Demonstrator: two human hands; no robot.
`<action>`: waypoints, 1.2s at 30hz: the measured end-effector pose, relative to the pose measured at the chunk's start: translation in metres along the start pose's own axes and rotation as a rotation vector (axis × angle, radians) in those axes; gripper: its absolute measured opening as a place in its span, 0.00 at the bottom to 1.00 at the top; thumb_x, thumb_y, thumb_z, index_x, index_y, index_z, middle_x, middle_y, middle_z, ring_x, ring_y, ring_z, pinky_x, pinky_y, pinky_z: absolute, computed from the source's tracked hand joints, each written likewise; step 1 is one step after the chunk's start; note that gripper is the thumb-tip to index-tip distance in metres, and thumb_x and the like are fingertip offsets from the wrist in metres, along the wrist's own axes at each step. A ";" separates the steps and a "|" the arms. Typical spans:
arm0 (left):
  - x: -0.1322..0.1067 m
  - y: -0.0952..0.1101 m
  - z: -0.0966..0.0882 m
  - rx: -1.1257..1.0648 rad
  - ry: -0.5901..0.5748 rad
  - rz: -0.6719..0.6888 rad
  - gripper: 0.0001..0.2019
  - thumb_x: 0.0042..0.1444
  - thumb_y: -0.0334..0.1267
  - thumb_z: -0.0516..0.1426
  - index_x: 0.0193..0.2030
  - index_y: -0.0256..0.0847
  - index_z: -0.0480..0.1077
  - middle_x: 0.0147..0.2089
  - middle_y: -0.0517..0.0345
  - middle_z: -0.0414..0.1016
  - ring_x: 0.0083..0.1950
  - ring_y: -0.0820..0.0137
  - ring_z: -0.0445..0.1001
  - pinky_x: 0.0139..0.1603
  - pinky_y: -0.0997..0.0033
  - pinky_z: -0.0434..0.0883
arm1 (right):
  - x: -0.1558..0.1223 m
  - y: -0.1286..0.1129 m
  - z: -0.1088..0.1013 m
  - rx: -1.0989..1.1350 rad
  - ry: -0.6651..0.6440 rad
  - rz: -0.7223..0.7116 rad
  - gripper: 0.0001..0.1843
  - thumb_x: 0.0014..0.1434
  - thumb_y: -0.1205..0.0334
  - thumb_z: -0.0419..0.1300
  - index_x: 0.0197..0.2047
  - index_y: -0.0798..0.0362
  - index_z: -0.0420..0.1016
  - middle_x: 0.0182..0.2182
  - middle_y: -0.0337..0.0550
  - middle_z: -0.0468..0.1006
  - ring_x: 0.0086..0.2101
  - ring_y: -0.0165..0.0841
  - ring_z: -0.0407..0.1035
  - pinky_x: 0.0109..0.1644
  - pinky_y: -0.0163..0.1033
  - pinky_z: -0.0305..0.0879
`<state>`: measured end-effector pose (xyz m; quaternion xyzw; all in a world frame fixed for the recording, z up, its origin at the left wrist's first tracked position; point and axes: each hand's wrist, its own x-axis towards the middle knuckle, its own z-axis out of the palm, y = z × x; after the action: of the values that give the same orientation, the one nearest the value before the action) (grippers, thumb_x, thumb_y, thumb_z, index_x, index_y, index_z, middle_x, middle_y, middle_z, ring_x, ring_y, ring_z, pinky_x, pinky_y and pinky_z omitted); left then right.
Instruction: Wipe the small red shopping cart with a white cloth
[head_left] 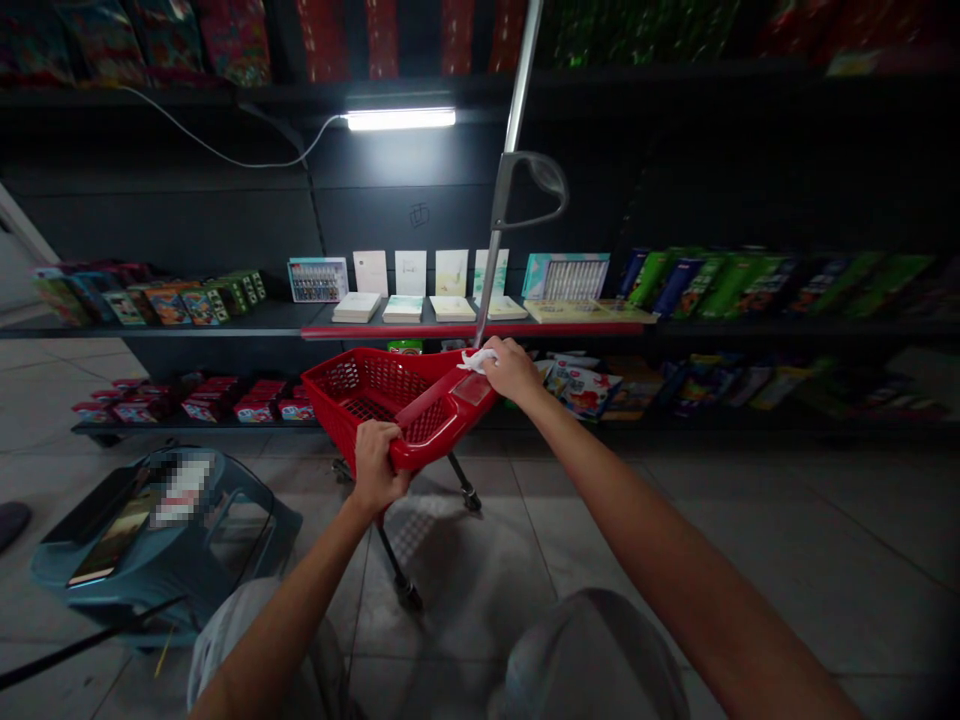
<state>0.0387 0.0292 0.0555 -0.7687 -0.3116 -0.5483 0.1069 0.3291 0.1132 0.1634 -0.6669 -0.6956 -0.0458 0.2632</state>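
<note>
A red plastic shopping trolley basket (pixel 367 392) stands on a thin wheeled frame in front of me, tilted up toward the shelf. My left hand (pixel 377 466) grips its near rim. My right hand (pixel 511 370) presses a crumpled white cloth (pixel 478 361) against the basket's upper corner, next to a flat handle section with a clear panel (pixel 472 389). A tall metal pole with a grey loop handle (pixel 510 170) rises behind the basket. Two black trolley castors (pixel 409 594) show on the floor below it.
Dark store shelves hold cards, books and art sets (pixel 420 285) and rows of packaged goods. A teal plastic stool (pixel 161 545) with a phone-like object on it stands on the tiled floor (pixel 480 560) to my left. My grey-clad knees (pixel 589 655) show below.
</note>
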 end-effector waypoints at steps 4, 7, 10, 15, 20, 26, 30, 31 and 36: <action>0.004 0.015 -0.016 -0.044 -0.053 -0.040 0.19 0.53 0.47 0.56 0.49 0.43 0.65 0.46 0.48 0.73 0.47 0.55 0.71 0.51 0.49 0.68 | -0.004 -0.012 -0.005 -0.052 -0.040 0.027 0.18 0.69 0.60 0.48 0.56 0.50 0.73 0.52 0.56 0.75 0.51 0.48 0.71 0.52 0.47 0.68; 0.014 0.030 -0.031 -0.031 -0.173 -0.083 0.18 0.52 0.46 0.57 0.50 0.43 0.66 0.48 0.47 0.74 0.50 0.53 0.72 0.55 0.46 0.68 | -0.006 -0.019 -0.009 -0.081 -0.063 0.062 0.19 0.70 0.60 0.47 0.58 0.50 0.72 0.54 0.58 0.74 0.53 0.49 0.70 0.52 0.49 0.68; 0.028 0.048 -0.041 0.008 -0.298 -0.093 0.18 0.52 0.42 0.58 0.50 0.44 0.68 0.49 0.48 0.77 0.51 0.52 0.73 0.59 0.45 0.67 | -0.005 -0.021 -0.012 -0.089 -0.071 0.088 0.20 0.71 0.59 0.46 0.59 0.51 0.72 0.55 0.60 0.73 0.53 0.50 0.70 0.52 0.50 0.69; 0.055 0.083 -0.034 0.227 -0.399 -0.128 0.12 0.58 0.43 0.60 0.47 0.43 0.72 0.44 0.47 0.81 0.45 0.52 0.78 0.52 0.49 0.71 | -0.003 -0.022 -0.010 -0.084 -0.077 0.097 0.21 0.71 0.58 0.46 0.60 0.51 0.72 0.54 0.61 0.73 0.53 0.50 0.70 0.53 0.51 0.69; 0.086 0.105 -0.014 0.487 -0.670 -0.307 0.18 0.65 0.51 0.57 0.41 0.37 0.76 0.39 0.40 0.83 0.39 0.51 0.82 0.44 0.52 0.72 | 0.002 -0.026 -0.010 -0.084 -0.112 0.113 0.21 0.71 0.57 0.46 0.60 0.52 0.72 0.55 0.61 0.73 0.53 0.51 0.70 0.54 0.53 0.69; 0.102 0.107 0.005 0.500 -0.794 -0.381 0.24 0.66 0.55 0.56 0.50 0.34 0.76 0.39 0.38 0.83 0.41 0.50 0.84 0.41 0.56 0.74 | 0.004 -0.028 -0.010 -0.093 -0.126 0.124 0.21 0.71 0.58 0.46 0.60 0.52 0.72 0.56 0.62 0.73 0.55 0.53 0.69 0.55 0.55 0.68; 0.098 0.103 0.003 0.506 -0.776 -0.372 0.27 0.66 0.59 0.55 0.50 0.34 0.77 0.40 0.38 0.83 0.41 0.51 0.84 0.42 0.57 0.75 | 0.000 -0.028 -0.009 -0.112 -0.095 0.106 0.20 0.72 0.58 0.46 0.59 0.52 0.72 0.56 0.61 0.74 0.56 0.51 0.66 0.56 0.53 0.67; 0.097 0.103 0.001 0.506 -0.771 -0.366 0.27 0.66 0.59 0.54 0.50 0.34 0.77 0.40 0.37 0.83 0.41 0.51 0.84 0.42 0.57 0.75 | -0.001 -0.028 -0.008 -0.124 -0.089 0.099 0.20 0.72 0.57 0.46 0.58 0.53 0.73 0.56 0.61 0.74 0.56 0.51 0.65 0.57 0.52 0.66; 0.094 0.102 -0.008 0.521 -0.781 -0.345 0.28 0.67 0.60 0.52 0.48 0.33 0.78 0.41 0.36 0.83 0.43 0.51 0.84 0.44 0.57 0.75 | -0.004 -0.028 -0.008 -0.150 -0.103 0.076 0.20 0.72 0.55 0.48 0.59 0.54 0.71 0.57 0.60 0.74 0.57 0.51 0.66 0.58 0.54 0.65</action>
<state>0.1129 -0.0208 0.1623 -0.8017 -0.5774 -0.1333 0.0784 0.3052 0.1031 0.1767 -0.7123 -0.6769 -0.0533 0.1778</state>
